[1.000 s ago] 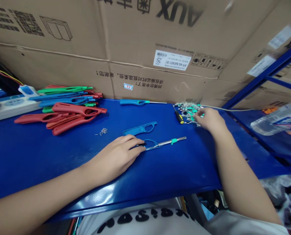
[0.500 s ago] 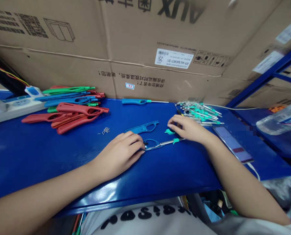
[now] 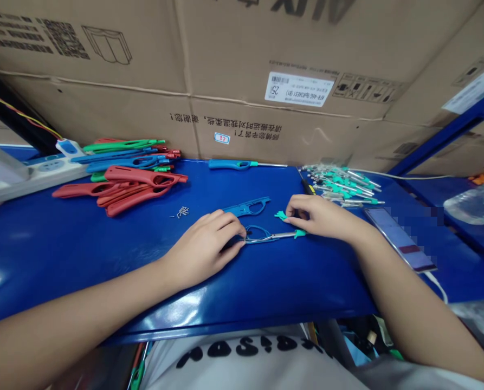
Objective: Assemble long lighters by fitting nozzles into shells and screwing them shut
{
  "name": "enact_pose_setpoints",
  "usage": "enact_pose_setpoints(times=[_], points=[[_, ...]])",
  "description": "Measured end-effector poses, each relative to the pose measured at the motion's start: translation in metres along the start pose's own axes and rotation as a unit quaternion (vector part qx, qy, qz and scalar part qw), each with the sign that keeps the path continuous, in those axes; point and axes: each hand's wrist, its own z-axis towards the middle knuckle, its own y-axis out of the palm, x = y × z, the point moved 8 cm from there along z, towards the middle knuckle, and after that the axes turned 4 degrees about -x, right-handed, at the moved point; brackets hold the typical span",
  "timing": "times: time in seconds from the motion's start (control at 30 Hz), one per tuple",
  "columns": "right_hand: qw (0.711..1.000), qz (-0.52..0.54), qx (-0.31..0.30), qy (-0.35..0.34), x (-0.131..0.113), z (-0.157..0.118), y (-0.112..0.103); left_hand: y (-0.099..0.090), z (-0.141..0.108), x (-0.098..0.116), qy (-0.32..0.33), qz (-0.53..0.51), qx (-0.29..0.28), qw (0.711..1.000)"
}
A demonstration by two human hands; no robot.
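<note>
My left hand (image 3: 209, 246) is closed on the handle end of a blue lighter half-shell (image 3: 258, 241), whose handle is hidden under the fingers. A metal rod (image 3: 281, 235) with a green collar (image 3: 299, 233) lies along that shell and points right. With finger and thumb drawn together, my right hand (image 3: 317, 215) grips a small green plastic part (image 3: 281, 215) just above the rod. Another blue half-shell (image 3: 245, 207) lies behind my left hand. Small metal pins (image 3: 182, 211) are scattered to the left of it.
Red, blue and green lighter shells (image 3: 144, 189) are piled at the left beside a power strip (image 3: 42, 176). A blue lighter (image 3: 229, 164) lies at the back. Metal rods with green collars (image 3: 347, 184) are heaped behind my right hand, near a phone (image 3: 400, 241). Cardboard (image 3: 225, 70) stands behind.
The view has shifted slightly. My right hand's fingertips have come down onto the small green part. My left hand stays on the blue half-shell.
</note>
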Motion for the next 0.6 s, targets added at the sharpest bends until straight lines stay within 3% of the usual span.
enact_pose_setpoints(times=[0.4, 0.6], points=[[0.999, -0.035, -0.004, -0.013, -0.018, 0.001, 0.005, 0.001, 0.004, 0.001, -0.007, -0.054, 0.016, 0.998], [0.999, -0.044, 0.005, -0.018, -0.022, 0.000, 0.003, 0.003, -0.001, 0.012, 0.054, -0.009, -0.023, 0.998]])
